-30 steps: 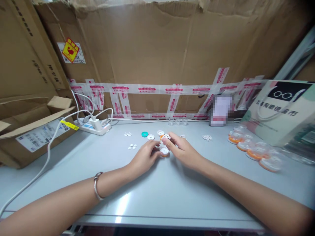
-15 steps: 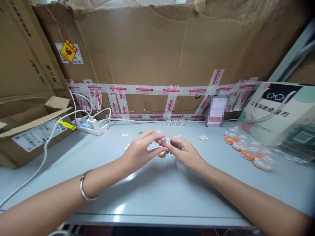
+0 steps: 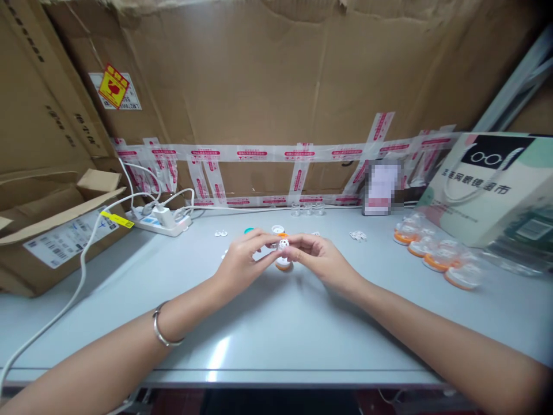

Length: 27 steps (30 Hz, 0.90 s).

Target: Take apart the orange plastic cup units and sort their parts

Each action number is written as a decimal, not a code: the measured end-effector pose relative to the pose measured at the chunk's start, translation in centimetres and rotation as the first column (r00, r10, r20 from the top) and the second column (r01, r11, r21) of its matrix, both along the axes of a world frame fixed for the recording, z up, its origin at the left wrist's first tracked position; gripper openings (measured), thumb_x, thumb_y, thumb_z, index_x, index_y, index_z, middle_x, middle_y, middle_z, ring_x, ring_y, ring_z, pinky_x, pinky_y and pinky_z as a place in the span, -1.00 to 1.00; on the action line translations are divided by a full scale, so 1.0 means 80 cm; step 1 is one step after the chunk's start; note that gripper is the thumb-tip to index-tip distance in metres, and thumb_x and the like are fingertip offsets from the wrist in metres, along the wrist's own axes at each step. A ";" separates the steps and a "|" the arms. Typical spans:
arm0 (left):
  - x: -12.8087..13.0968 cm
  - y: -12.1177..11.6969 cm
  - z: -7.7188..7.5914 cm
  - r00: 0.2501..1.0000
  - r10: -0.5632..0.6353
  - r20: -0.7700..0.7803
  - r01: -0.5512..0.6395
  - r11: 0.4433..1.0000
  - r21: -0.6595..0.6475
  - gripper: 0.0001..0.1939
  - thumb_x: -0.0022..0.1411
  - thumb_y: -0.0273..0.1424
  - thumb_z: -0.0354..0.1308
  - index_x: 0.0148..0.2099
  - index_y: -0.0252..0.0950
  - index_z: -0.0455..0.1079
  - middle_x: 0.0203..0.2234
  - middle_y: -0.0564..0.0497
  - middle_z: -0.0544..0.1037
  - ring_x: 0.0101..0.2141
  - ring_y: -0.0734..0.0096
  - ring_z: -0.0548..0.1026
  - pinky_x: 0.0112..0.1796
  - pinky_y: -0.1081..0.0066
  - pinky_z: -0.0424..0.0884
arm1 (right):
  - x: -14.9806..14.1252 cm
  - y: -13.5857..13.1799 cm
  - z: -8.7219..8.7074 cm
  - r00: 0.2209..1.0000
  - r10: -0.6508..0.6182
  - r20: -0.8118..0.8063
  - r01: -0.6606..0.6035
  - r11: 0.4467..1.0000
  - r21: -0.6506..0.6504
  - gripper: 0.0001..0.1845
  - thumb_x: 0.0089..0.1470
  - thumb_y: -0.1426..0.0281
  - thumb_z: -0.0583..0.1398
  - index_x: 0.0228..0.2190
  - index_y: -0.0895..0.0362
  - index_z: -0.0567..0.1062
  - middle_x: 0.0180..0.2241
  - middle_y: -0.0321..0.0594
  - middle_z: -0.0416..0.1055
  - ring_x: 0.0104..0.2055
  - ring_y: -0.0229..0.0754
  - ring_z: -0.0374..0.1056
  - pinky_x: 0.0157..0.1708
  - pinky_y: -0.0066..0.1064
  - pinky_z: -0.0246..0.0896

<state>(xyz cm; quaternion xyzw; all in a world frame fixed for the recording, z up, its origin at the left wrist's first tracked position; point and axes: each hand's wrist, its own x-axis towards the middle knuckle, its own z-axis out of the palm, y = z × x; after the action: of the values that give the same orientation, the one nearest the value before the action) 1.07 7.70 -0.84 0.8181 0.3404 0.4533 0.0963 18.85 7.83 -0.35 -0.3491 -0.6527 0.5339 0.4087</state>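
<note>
Both hands meet over the middle of the table. My left hand (image 3: 247,253) pinches a small white plastic piece with dark spots (image 3: 284,244) between thumb and fingers. My right hand (image 3: 317,253) grips the same piece from the other side, its fingers curled over. Just below and behind the piece, a round white part with an orange rim (image 3: 283,265) is partly covered by the fingers. Beyond them lie a white ring (image 3: 277,229) and a teal round piece (image 3: 249,230), the latter partly hidden by my left hand.
Several clear domes on orange bases (image 3: 436,256) line the right side, beside a paper bag (image 3: 470,190). Behind are small clear cups (image 3: 307,208), white pieces (image 3: 358,236) and a phone (image 3: 381,189). A power strip (image 3: 166,223) and open carton (image 3: 64,230) stand left.
The white piece has been turned between my fingers and now shows its dark spots. My right hand has shifted slightly left and my fingers have regripped. The camera view has tilted a little.
</note>
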 end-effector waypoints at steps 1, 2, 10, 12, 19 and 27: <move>0.000 0.000 -0.002 1.000 0.002 -0.005 -0.002 1.000 -0.003 -0.83 0.17 -0.41 0.08 -0.16 -0.25 0.40 -0.36 -0.01 0.46 -0.32 0.45 0.42 -0.29 0.42 0.38 | 0.001 0.000 0.000 1.000 -0.014 -0.011 0.014 1.000 -0.005 -0.69 -0.11 0.22 0.23 -0.32 0.14 0.46 -0.34 -0.23 0.44 -0.31 -0.24 0.35 -0.24 -0.33 0.24; 0.000 0.000 -0.003 1.000 0.003 -0.013 -0.003 1.000 -0.002 -0.83 0.18 -0.40 0.08 -0.16 -0.25 0.39 -0.36 -0.01 0.46 -0.32 0.45 0.42 -0.29 0.43 0.38 | 0.001 0.000 -0.001 1.000 -0.025 -0.016 0.025 1.000 -0.007 -0.69 -0.12 0.22 0.24 -0.32 0.15 0.46 -0.33 -0.22 0.44 -0.29 -0.23 0.35 -0.23 -0.33 0.24; 0.005 -0.002 -0.019 0.997 -0.008 -0.070 0.012 0.999 0.051 -0.72 0.18 -0.47 0.07 -0.04 -0.26 0.32 -0.27 -0.01 0.39 -0.37 0.55 0.38 -0.35 0.52 0.35 | 0.000 0.004 -0.011 0.998 -0.054 -0.014 0.054 0.999 -0.009 -0.71 -0.25 0.26 0.31 -0.46 0.16 0.45 -0.40 -0.29 0.43 -0.34 -0.26 0.35 -0.24 -0.35 0.24; 0.005 -0.001 -0.020 0.997 -0.024 -0.071 0.028 0.998 0.054 -0.75 0.19 -0.47 0.06 -0.05 -0.25 0.34 -0.27 -0.01 0.40 -0.33 0.53 0.39 -0.31 0.51 0.35 | 0.001 0.005 -0.012 0.999 -0.035 -0.021 0.035 0.999 -0.011 -0.71 -0.25 0.26 0.32 -0.45 0.17 0.45 -0.40 -0.29 0.43 -0.33 -0.27 0.35 -0.23 -0.36 0.24; 0.003 -0.005 -0.018 0.999 -0.004 -0.046 0.009 0.995 0.098 -0.80 0.15 -0.41 0.12 -0.14 -0.26 0.39 -0.41 0.04 0.45 -0.41 0.54 0.40 -0.34 0.50 0.34 | 0.009 0.007 -0.012 0.995 0.067 -0.068 -0.066 0.998 0.008 -0.71 -0.02 0.20 0.17 -0.46 0.18 0.51 -0.48 -0.29 0.43 -0.39 -0.32 0.32 -0.23 -0.38 0.22; 0.002 -0.001 -0.024 0.997 -0.057 -0.048 0.064 0.987 0.150 -0.82 0.14 -0.44 0.13 -0.16 -0.30 0.39 -0.34 -0.02 0.47 -0.44 0.57 0.43 -0.35 0.51 0.39 | 0.009 0.008 -0.016 0.997 0.052 -0.052 -0.055 0.997 -0.048 -0.73 -0.11 0.23 0.24 -0.41 0.17 0.56 -0.49 -0.26 0.46 -0.37 -0.26 0.37 -0.18 -0.32 0.25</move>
<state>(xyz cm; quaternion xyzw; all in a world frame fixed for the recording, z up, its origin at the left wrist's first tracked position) 1.20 7.62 -2.75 0.8429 0.2820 0.4566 0.0402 19.59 8.47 -1.65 -0.3279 -0.6380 0.5692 0.4018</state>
